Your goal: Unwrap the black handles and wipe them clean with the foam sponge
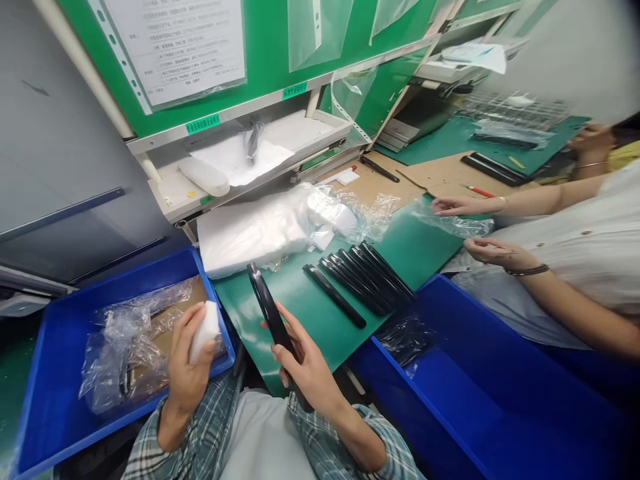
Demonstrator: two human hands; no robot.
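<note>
My right hand (306, 363) is closed round a long glossy black strip (267, 308), held tilted above the green mat (320, 320). My left hand (187, 363) grips a small white sponge block (205, 330) over the left blue bin (60, 400). Several more black strips (360, 280) lie side by side on the mat beyond my right hand.
The left bin holds crumpled clear plastic (130, 343) and cardboard. A stack of white foam sheets in plastic (260, 230) lies at the mat's back. A large blue bin (480, 393) with bagged parts stands right. A co-worker's hands (467, 207) handle a clear bag at right.
</note>
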